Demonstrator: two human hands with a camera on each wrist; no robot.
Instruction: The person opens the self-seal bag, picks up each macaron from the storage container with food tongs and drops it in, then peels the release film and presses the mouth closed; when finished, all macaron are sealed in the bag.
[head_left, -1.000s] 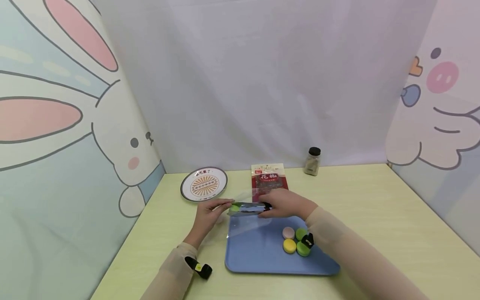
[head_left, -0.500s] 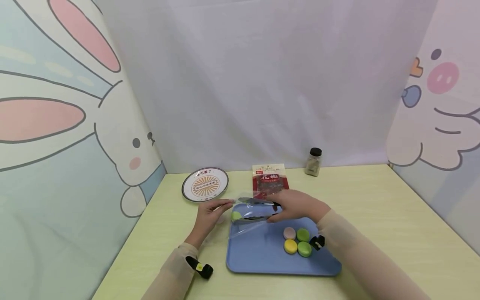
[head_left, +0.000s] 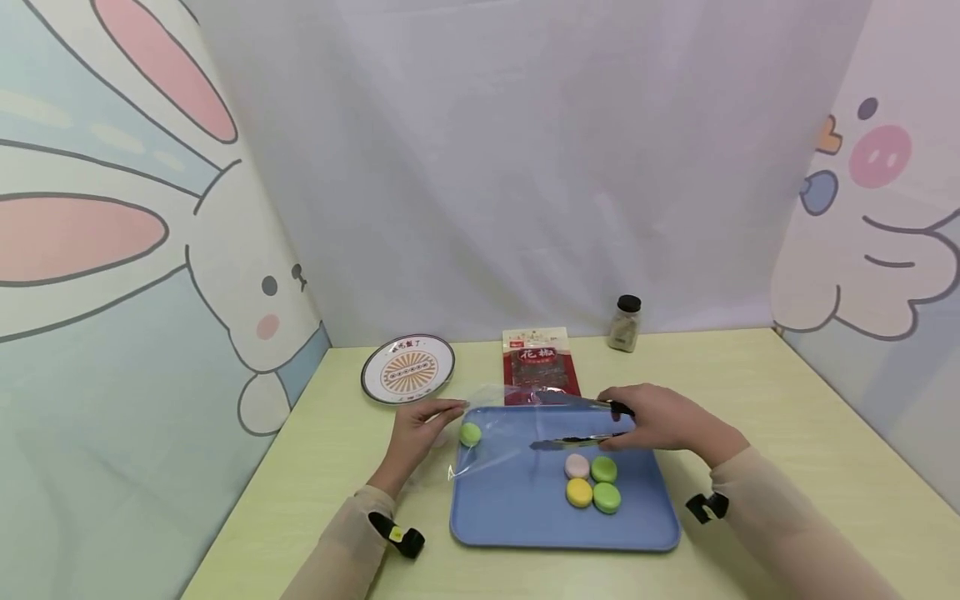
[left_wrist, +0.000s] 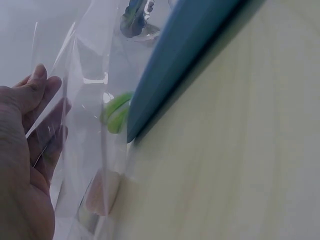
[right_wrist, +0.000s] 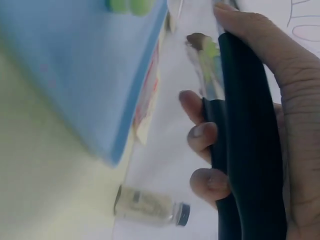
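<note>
My left hand (head_left: 416, 433) pinches the rim of a clear plastic bag (head_left: 495, 457) over the tray's left edge. A light green macaron (head_left: 470, 434) lies inside the bag; lower down, the left wrist view shows a pinkish macaron (left_wrist: 102, 192) through the film. Black-handled tongs (head_left: 573, 442) are gripped in my right hand (head_left: 663, 423), their arms spread with nothing between the tips. On the blue tray (head_left: 517, 521), a pink macaron (head_left: 577, 467), a yellow macaron (head_left: 579, 492) and two green macarons (head_left: 607, 497) sit close together, just below the tongs.
A round patterned plate (head_left: 408, 369) stands at the back left. Behind the tray lies a red packet (head_left: 540, 367) with Chinese characters. Farther right, a black-lidded spice jar (head_left: 624, 325) stands near the white backdrop. Printed panels border the table on both sides.
The tongs have spread and moved right, out of the bag, with my right hand. The green macaron they held now lies in the bag. My left hand has stayed in place.
</note>
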